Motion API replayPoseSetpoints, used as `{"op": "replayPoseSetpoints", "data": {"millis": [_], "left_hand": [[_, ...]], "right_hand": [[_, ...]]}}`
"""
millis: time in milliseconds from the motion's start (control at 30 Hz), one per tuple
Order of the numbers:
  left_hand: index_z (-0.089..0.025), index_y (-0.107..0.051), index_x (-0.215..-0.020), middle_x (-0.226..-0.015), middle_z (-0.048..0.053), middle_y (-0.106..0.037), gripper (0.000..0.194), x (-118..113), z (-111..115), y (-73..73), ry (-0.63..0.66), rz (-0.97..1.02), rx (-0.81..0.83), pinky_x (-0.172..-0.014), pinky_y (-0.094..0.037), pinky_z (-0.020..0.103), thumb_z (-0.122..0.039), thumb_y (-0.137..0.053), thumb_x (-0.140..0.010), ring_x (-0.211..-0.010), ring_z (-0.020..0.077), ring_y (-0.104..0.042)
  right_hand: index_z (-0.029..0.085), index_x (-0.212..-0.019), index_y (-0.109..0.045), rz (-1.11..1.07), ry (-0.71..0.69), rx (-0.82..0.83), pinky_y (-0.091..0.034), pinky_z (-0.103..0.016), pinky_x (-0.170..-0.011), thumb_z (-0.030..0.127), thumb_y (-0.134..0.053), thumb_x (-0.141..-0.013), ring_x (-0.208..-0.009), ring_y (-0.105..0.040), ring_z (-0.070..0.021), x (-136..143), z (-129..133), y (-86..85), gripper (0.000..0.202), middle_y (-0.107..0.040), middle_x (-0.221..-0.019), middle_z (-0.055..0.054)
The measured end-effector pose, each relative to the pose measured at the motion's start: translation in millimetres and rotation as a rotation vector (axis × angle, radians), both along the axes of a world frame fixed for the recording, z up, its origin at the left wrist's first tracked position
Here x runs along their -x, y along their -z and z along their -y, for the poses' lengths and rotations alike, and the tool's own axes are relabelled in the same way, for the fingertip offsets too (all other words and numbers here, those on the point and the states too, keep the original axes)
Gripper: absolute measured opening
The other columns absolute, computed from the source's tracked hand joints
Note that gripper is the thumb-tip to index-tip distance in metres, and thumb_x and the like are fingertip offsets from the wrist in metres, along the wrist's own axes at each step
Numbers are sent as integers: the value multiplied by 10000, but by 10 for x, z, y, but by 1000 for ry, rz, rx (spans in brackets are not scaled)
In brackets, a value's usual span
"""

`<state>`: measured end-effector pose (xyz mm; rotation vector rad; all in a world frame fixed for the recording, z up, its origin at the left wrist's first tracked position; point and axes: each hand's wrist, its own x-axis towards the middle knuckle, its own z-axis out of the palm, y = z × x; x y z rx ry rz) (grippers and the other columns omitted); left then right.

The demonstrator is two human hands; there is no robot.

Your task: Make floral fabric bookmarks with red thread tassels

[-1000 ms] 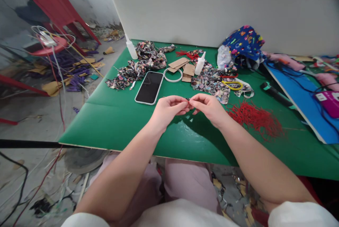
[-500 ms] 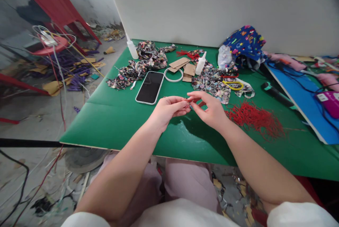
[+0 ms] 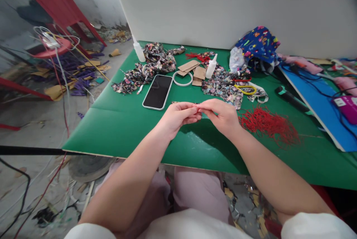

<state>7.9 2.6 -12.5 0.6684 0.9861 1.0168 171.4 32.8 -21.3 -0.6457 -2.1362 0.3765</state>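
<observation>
Pinching a small, mostly hidden scrap, your left hand seems to steady it above the near table. Your right hand has fingers closed, tips meeting the left's; whether they grip it too, I cannot tell. Red threads lie just right, probably within easy reach; the phone sits far left.

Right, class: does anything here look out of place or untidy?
Yes: purple scraps lie strewn on the floor left of the green table, like spilled waste; cables also loop untidily over the small red seat.
</observation>
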Motion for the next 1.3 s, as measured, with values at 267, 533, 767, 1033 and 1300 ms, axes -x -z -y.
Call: {"op": "replayPoseSetpoints", "data": {"millis": [267, 533, 767, 1033, 1300], "left_hand": [[-79, -625, -805, -653, 48, -661, 71, -1, 4, 1, 16, 54, 28, -538, -507, 106, -111, -578, -764, -553, 64, -622], [-93, -619, -785, -649, 41, -662, 57, -24, 9, -5, 8, 48, 15, -547, -507, 115, -124, -617, -737, -578, 73, -628], [-108, -624, -775, -659, 31, -668, 89, -20, 15, 28, -10, 62, -11, -551, -515, 124, -142, -659, -701, -603, 83, -640], [-106, -631, -790, -669, 32, -671, 76, -29, 10, 6, -16, 52, 12, -564, -516, 126, -135, -636, -720, -600, 78, -637], [-103, -634, -785, -667, 40, -670, 60, -28, 12, -18, -32, 55, 35, -560, -518, 135, -118, -608, -733, -586, 83, -637]], "right_hand": [[204, -906, -628, -2, 30, -26, -486, -249, -742, 165, -513, -835, -815, -609, -117, 6, 25, -20, 141, -666, -874, -26], [221, -853, -611, 22, 100, 106, -484, -261, -683, 240, -498, -847, -775, -594, -130, 14, 46, -38, 115, -646, -830, -17], [206, -838, -583, 12, 173, 127, -478, -230, -638, 245, -499, -837, -706, -582, -114, 40, 73, -25, 92, -627, -791, -12], [204, -826, -552, 50, 168, 19, -476, -235, -629, 204, -478, -822, -697, -576, -116, 31, 59, 2, 74, -616, -786, -18], [209, -830, -541, 87, 149, -58, -474, -250, -652, 181, -475, -810, -713, -577, -127, 21, 41, 8, 75, -613, -784, -25]]}}
